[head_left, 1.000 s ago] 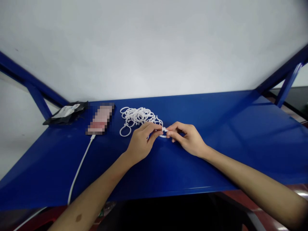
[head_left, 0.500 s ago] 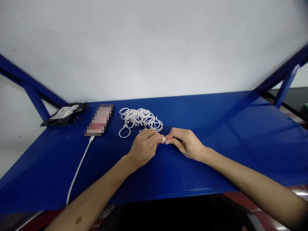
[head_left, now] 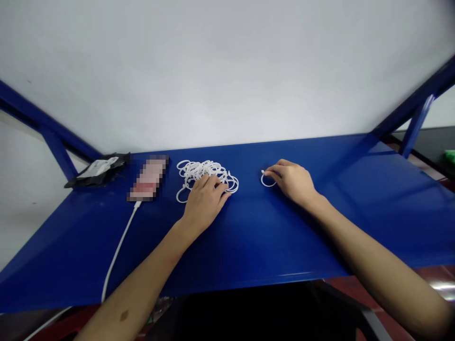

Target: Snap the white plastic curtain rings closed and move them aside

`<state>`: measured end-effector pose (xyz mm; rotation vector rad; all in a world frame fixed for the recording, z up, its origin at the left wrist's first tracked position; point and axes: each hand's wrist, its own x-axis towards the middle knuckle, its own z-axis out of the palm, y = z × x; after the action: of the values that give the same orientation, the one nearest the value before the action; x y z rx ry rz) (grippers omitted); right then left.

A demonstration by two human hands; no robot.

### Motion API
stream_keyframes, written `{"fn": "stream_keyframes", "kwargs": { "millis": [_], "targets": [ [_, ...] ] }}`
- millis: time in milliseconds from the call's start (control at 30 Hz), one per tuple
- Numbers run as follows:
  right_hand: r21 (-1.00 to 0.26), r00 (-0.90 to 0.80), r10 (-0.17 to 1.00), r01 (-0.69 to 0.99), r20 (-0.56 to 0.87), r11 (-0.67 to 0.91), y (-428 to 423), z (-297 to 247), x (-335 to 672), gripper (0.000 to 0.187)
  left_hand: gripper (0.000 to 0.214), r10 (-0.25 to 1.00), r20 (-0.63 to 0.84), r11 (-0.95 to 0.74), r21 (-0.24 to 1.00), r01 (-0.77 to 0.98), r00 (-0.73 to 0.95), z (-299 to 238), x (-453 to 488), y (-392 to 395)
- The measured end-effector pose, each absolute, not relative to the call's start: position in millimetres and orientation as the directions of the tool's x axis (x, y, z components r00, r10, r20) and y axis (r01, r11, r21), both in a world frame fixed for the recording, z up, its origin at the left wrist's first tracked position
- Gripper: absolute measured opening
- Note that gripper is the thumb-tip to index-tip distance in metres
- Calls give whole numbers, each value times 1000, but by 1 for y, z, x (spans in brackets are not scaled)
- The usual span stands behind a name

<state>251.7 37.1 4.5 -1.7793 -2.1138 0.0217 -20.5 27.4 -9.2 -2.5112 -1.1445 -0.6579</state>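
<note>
A heap of several white plastic rings [head_left: 199, 171] lies on the blue table [head_left: 256, 227], left of centre. My left hand [head_left: 204, 201] rests on the near edge of that heap, fingers curled among the rings; I cannot make out whether it grips one. My right hand [head_left: 293, 181] is off to the right, palm down, its fingers pinched on a single white ring [head_left: 266, 180] that lies on the table top.
A pixelated phone [head_left: 148, 177] lies left of the heap, with a white cable [head_left: 119, 248] running off the table's front edge. A black packet with a white label [head_left: 97, 168] sits at the far left. Blue frame struts [head_left: 414, 125] rise at both sides; a white wall stands behind.
My hands were together at the centre, pinching one ring between them. They have parted: the right carried the ring to the right and set it on the table, the left went back to the heap.
</note>
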Motion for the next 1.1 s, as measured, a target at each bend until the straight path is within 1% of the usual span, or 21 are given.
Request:
{"fn": "stream_keyframes", "kwargs": {
  "millis": [67, 100, 167, 233, 333, 400, 500, 567, 600, 667, 767, 833, 867, 967, 1033, 1100],
  "targets": [
    [-180, -53, 967, 979, 248, 100, 41, 6, 260, 29, 9, 610, 539, -647, -83, 758, 581, -10, -21, 29],
    [-159, -33, 964, 984, 263, 77, 42, 7, 262, 30, 9, 601, 553, -653, -77, 753, 577, -10, -22, 29],
    [-168, -38, 944, 981, 326, 98, 40, 8, 259, 32, 9, 576, 584, -668, -67, 742, 572, -9, -21, 28],
    [-258, -100, 917, 943, 386, 211, 34, 10, 248, 30, 8, 546, 614, -684, -67, 726, 570, -6, -20, 25],
    [-478, -220, 886, 776, 407, 412, 18, 12, 224, 25, 9, 485, 647, -709, -102, 698, 588, 0, -14, 18],
    [-611, -244, 899, 666, 364, 428, 6, 14, 208, 24, 11, 437, 656, -725, -148, 673, 615, 2, -9, 12],
    [-714, -255, 915, 572, 313, 404, -6, 13, 193, 18, 15, 369, 646, -754, -212, 622, 668, 3, -2, 5],
    [-761, -247, 920, 517, 304, 391, -8, 11, 191, 16, 15, 347, 642, -776, -212, 593, 684, 3, 0, 2],
    [-781, -237, 923, 493, 304, 384, -8, 10, 192, 15, 14, 350, 645, -789, -188, 585, 679, 3, 1, 1],
    [-809, -214, 930, 461, 298, 365, -6, 9, 194, 16, 14, 392, 672, -806, -78, 587, 628, 3, 0, 1],
    [-825, -208, 938, 448, 278, 344, -3, 9, 198, 19, 15, 524, 720, -763, 158, 627, 455, 5, -3, 3],
    [-825, -216, 939, 451, 269, 340, -3, 10, 198, 20, 13, 614, 709, -704, 292, 647, 348, 5, -6, 5],
    [-824, -223, 938, 451, 266, 341, -4, 10, 198, 20, 11, 653, 685, -680, 344, 647, 322, 5, -6, 6],
    [-836, -249, 933, 426, 261, 347, -6, 10, 197, 19, 4, 732, 595, -644, 447, 620, 332, 3, -7, 9],
    [-856, -267, 928, 380, 261, 350, -7, 9, 196, 18, 2, 742, 561, -652, 476, 590, 367, 2, -7, 9],
    [-875, -283, 924, 338, 255, 346, -7, 8, 196, 17, 4, 725, 565, -677, 480, 558, 394, 2, -7, 9]
  ]
}}
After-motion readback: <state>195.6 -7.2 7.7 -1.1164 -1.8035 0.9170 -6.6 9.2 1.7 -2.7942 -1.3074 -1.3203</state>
